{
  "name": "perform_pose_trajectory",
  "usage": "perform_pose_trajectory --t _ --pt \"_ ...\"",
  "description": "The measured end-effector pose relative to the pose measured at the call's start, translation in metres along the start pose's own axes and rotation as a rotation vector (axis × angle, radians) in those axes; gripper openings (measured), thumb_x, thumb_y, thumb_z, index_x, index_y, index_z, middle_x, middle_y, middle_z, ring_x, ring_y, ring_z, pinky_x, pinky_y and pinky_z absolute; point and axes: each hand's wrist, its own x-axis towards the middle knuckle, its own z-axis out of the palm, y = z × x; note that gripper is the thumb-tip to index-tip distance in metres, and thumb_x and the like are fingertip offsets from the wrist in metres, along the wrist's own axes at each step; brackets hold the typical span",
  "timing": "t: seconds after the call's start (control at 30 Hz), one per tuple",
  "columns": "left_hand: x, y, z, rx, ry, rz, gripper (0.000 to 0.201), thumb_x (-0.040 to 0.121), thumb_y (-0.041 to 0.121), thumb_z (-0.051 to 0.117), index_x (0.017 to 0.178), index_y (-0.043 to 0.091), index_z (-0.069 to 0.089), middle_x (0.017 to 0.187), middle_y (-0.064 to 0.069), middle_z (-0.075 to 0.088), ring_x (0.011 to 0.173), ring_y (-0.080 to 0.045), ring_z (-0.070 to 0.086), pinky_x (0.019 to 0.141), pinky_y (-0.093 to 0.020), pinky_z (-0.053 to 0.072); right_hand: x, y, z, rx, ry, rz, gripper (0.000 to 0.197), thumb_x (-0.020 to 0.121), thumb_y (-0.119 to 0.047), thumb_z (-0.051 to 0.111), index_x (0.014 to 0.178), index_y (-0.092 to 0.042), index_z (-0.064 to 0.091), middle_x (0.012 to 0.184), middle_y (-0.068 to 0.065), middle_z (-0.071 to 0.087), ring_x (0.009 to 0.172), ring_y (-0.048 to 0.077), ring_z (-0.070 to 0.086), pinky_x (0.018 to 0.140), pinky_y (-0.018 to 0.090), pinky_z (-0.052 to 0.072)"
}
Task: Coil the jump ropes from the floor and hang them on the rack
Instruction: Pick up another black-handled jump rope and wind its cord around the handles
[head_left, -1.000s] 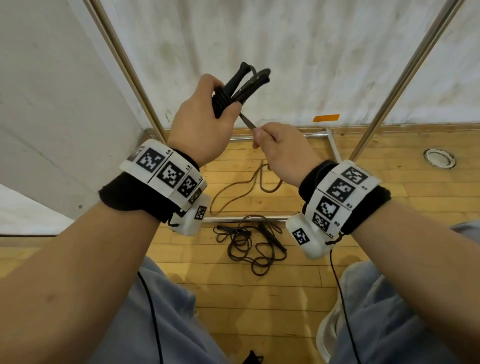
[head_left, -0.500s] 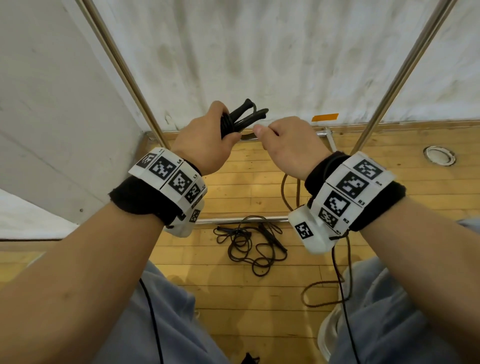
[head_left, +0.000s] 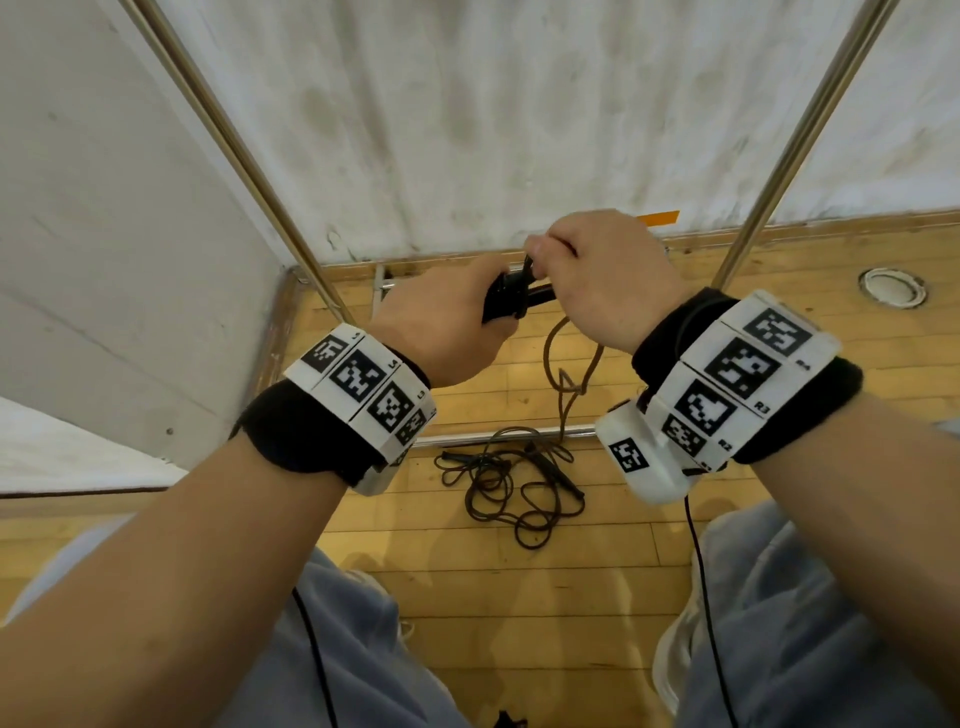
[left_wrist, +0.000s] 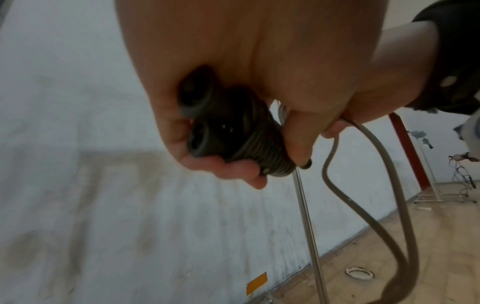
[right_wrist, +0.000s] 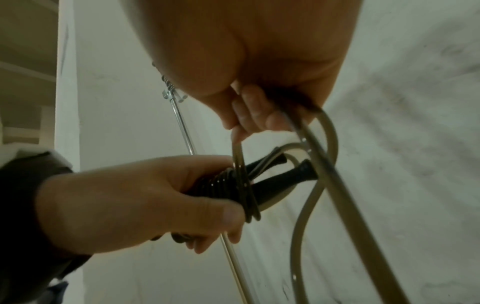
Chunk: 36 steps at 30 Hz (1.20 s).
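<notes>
Change: both your hands have dropped lower in the head view since a second ago, and the right has closed in against the left.
Right fingers: your right hand (head_left: 597, 280) pinches the cord (right_wrist: 322, 185), laying a turn on the bundle.
Left fingers: your left hand (head_left: 441, 332) is wrapped round the two black handles (right_wrist: 280, 181), cord coiled over them.
Slack: hangs lower centre to the floor.
Second rope (head_left: 514, 483): loose on the wooden floor (head_left: 519, 597), centre frame, by the rack (head_left: 291, 228) base bar.
</notes>
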Motion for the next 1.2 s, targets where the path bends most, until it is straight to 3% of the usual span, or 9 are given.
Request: perform_pose_trajectory --t 0.2,0.33,0.43,0.5,0.6,0.77,0.9,1.03,1.2 --pt "-0.002 0.008 0.0 -0.031 0.085 0.014 0.024 0.081 0.053 0.061 0.094 0.034 0.054 0.072 0.014 0.056 0.065 -0.004 0.052 0.049 -0.023 0.032 0.007 -0.001 -0.006 -0.108 0.092 -0.026 0.047 0.094 -0.041 0.047 0.053 -0.018 0.047 0.052 -0.004 0.043 0.047 0.01 0.04 0.046 0.019 0.027" --pt "-0.006 0.008 -0.001 -0.073 0.117 0.078 0.024 0.082 0.045 0.06 0.1 0.029 0.061 0.07 0.012 0.057 0.067 -0.011 0.056 0.053 -0.025 0.041 0.017 0.007 -0.011 0.037 0.066 0.019 0.052 0.087 -0.044 0.058 0.069 0.004 0.062 0.054 0.005 0.04 0.049 0.015 0.037 0.046 0.022 0.031" --pt "-0.012 0.009 -0.005 -0.1 0.158 0.132 0.023 0.081 0.043 0.06 0.099 0.028 0.063 0.07 0.01 0.06 0.069 -0.016 0.059 0.061 -0.031 0.048 0.02 0.013 -0.017 0.171 -0.014 0.084 0.043 0.083 -0.047 0.064 0.069 -0.006 0.07 0.042 -0.006 0.039 0.039 0.006 0.038 0.044 0.014 0.03" --pt "-0.016 0.01 -0.007 -0.133 0.184 0.17 0.025 0.081 0.043 0.062 0.101 0.027 0.063 0.073 0.008 0.063 0.07 -0.017 0.061 0.064 -0.034 0.05 0.021 0.017 -0.02 0.291 -0.1 0.13 0.038 0.079 -0.05 0.067 0.056 -0.021 0.066 0.041 -0.011 0.043 0.04 0.003 0.042 0.05 0.014 0.034" --pt "-0.024 0.011 -0.012 -0.22 0.305 0.205 0.031 0.079 0.044 0.064 0.103 0.025 0.065 0.074 0.01 0.064 0.069 -0.016 0.062 0.065 -0.032 0.052 0.017 0.023 -0.014 0.631 -0.278 0.208 0.042 0.07 -0.055 0.069 0.069 -0.013 0.065 0.068 0.006 0.055 0.057 0.016 0.048 0.057 0.026 0.041" --pt "-0.029 0.013 -0.018 -0.391 0.466 0.179 0.04 0.073 0.046 0.065 0.103 0.019 0.064 0.073 0.013 0.057 0.07 -0.014 0.061 0.063 -0.029 0.052 0.011 0.021 0.001 1.178 -0.519 0.311 0.029 0.097 -0.036 0.043 0.082 -0.015 0.058 0.05 -0.006 0.044 0.038 0.005 0.032 0.04 0.017 0.032" --pt "-0.023 0.012 -0.021 -0.511 0.53 0.12 0.029 0.075 0.044 0.065 0.094 0.023 0.056 0.069 0.014 0.055 0.063 -0.003 0.055 0.058 -0.024 0.046 0.003 0.002 0.011 1.15 -0.331 0.259 0.027 0.099 -0.017 0.036 0.074 -0.016 0.047 0.047 -0.008 0.036 0.039 0.005 0.026 0.039 0.019 0.025" --pt "-0.021 0.012 -0.028 -0.626 0.567 0.147 0.025 0.079 0.04 0.063 0.096 0.025 0.052 0.062 0.013 0.056 0.055 0.0 0.054 0.052 -0.014 0.038 -0.01 -0.017 0.012 1.143 -0.126 0.163 0.027 0.099 -0.018 0.044 0.077 -0.017 0.059 0.052 -0.005 0.041 0.042 0.007 0.029 0.043 0.022 0.024" --pt "-0.021 0.012 -0.029 -0.682 0.55 0.156 0.029 0.081 0.035 0.06 0.107 0.028 0.049 0.063 0.018 0.062 0.051 -0.006 0.056 0.049 -0.022 0.044 -0.011 -0.021 0.016 0.621 0.099 -0.004 0.027 0.098 -0.011 0.04 0.08 -0.004 0.058 0.061 -0.001 0.047 0.05 0.012 0.038 0.051 0.028 0.033"
